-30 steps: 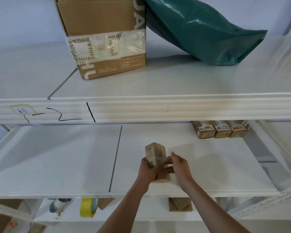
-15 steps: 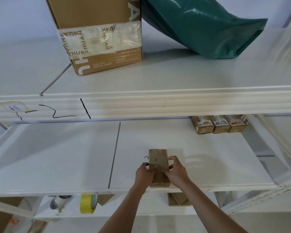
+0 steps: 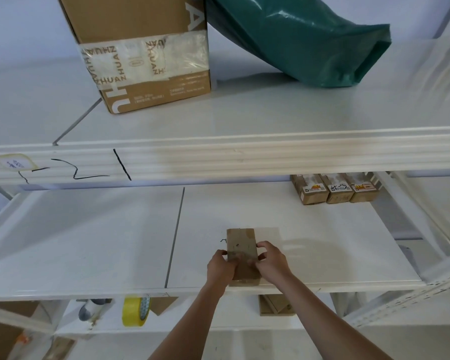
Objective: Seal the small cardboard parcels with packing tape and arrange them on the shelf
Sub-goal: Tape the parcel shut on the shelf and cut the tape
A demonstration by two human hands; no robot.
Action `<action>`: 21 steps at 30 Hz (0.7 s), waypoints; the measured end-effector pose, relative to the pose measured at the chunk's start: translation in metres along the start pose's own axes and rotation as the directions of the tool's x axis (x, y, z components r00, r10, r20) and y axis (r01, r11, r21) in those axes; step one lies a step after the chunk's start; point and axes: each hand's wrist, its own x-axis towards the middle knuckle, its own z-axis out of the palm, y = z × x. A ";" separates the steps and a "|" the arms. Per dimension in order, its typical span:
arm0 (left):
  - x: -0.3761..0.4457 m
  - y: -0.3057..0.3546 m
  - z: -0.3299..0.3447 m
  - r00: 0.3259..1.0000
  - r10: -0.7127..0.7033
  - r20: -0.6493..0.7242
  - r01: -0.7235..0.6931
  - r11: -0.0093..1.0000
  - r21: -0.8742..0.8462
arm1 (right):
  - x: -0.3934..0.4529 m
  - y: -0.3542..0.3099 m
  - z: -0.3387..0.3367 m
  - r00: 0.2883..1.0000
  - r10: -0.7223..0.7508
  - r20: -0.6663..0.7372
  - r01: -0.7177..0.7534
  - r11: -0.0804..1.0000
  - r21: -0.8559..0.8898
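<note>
My left hand [image 3: 220,266] and right hand [image 3: 272,263] both grip the small parcel [image 3: 242,255], one on each long side, thumbs curled over the top face, fingers wrapped down the flanks. Firm hold, nothing slack. Can't tell if a tape end is under my thumbs; a pale strip crosses the top approx where they meet, looks like tape.

Parcel lies flat on the middle shelf [image 3: 115,242], long axis pointing away from me, near edge just at the shelf's front lip. Relative to the parcel: a vertical seam in the shelf board is off to the left, three sealed parcels [image 3: 334,188] stand in a row well to the right and further back, touching each other, labels facing me. Below and left of the parcel, on the lower level, is the yellow tape roll [image 3: 137,311]; a flat piece of cardboard [image 3: 276,305] sits right under it. Above, on the top shelf, a big taped carton [image 3: 143,53] and a green bag [image 3: 302,40] leaning on it.

Step in hand, I reckon: pressing the seal down, then placing. To do it well: rub thumbs outward along the strip so no bubbles or lifted corners, keep the box flat on the board for counter-pressure, don't let it slip off the lip. Then slide it back and right, label side fwd, flush w/ the row.
</note>
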 end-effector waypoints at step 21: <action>-0.029 -0.031 -0.053 0.882 -0.089 -0.462 0.101 0.995 0.001 | -0.028 -0.053 0.040 0.941 -0.312 -0.133 0.314 0.949 0.001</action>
